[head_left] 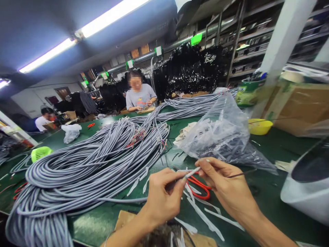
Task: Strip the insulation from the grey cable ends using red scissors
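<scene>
My left hand (164, 193) is closed around a grey cable (123, 199) that comes in from the bundle on the left. The pale end of this cable sticks out past my left thumb, and the fingertips of my right hand (221, 181) pinch it. A thin dark strand (241, 174) pokes out behind the right fingers; I cannot tell whether they hold it. Just beneath the fingers lie red-orange handles (205, 195), apparently of scissors, partly hidden by my hands. White plastic strips (203, 214) are scattered around them on the green table.
A large coil of grey cables (84, 171) covers the left. Beyond my hands sit a clear plastic bag (218, 133), a yellow bowl (259, 127), and a green tub (246, 92). A cardboard box (298, 106) stands right. Across the table sits another person (140, 94).
</scene>
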The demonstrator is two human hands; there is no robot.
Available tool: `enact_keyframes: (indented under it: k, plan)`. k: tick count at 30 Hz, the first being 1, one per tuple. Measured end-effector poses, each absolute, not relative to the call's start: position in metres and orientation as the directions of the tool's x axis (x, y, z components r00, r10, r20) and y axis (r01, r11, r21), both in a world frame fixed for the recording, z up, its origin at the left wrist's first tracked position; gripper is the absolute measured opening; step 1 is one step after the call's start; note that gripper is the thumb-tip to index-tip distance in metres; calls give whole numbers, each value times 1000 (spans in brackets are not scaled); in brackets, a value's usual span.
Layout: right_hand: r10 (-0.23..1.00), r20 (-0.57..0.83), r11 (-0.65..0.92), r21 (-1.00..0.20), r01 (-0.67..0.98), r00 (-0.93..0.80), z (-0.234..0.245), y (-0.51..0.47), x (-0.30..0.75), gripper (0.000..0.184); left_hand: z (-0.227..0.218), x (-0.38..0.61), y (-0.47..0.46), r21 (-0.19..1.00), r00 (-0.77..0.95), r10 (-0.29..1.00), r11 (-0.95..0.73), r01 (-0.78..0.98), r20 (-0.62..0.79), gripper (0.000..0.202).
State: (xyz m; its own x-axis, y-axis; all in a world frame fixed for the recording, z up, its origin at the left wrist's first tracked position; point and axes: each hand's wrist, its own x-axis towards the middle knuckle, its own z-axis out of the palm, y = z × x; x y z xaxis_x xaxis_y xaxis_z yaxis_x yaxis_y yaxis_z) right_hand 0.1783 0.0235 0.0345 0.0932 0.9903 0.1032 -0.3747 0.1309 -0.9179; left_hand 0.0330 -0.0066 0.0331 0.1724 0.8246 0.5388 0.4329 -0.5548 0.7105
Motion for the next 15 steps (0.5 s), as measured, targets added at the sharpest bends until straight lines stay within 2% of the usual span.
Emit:
enact_keyframes:
  k: [7,10,13,15]
  plan:
    - [996,89,93,-956,-278,28,26,17,169,46,33,36,-7,718,163,823,-557,418,544,21]
    - [989,147,148,-964,-220,18,25,17,169,45,34,37,-8,722,163,826,-553,416,539,23]
    - [962,268,271,-962,-43,56,24,17,172,42,35,37,-9,728,137,842,-523,443,522,24]
    - [901,420,401,-901,166,105,24,15,175,37,37,35,-9,728,95,847,-501,467,523,24]
